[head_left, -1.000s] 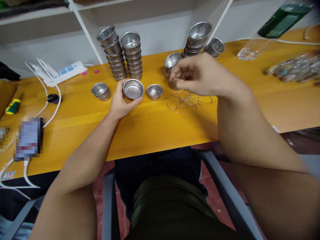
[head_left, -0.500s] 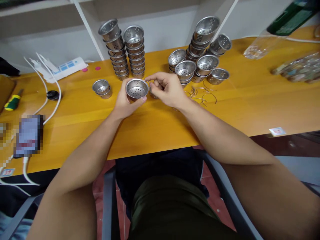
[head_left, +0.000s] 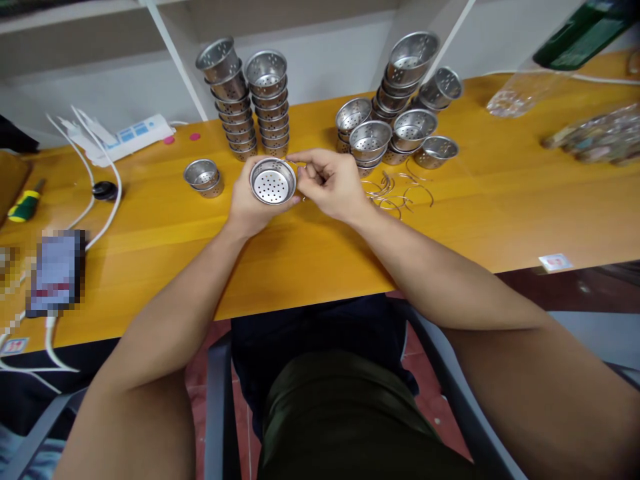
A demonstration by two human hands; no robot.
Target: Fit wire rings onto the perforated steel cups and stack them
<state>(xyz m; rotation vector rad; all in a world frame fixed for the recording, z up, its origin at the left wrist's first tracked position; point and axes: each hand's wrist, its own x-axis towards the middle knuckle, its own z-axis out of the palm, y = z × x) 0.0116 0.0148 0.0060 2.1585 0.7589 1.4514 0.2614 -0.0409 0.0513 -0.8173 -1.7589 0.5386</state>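
Note:
My left hand point(head_left: 245, 203) is wrapped round a small perforated steel cup point(head_left: 273, 181), tilted so its holed bottom faces me. My right hand point(head_left: 330, 183) sits right beside the cup's rim with thumb and forefinger pinched on a thin wire ring point(head_left: 299, 165). Just right of that hand, several loose wire rings point(head_left: 400, 190) lie on the yellow table point(head_left: 310, 247).
Two tall stacks of steel cups point(head_left: 255, 107) stand behind my hands, a looser pile of cups point(head_left: 400, 113) at the back right, two nested cups point(head_left: 203, 177) at the left. A power strip point(head_left: 127, 137), white cables, a screwdriver point(head_left: 23, 207) lie far left; a plastic bottle point(head_left: 550, 60) far right.
My right hand came from the wire pile to the cup with a ring in its fingers. My left hand lifted and tilted the cup towards me.

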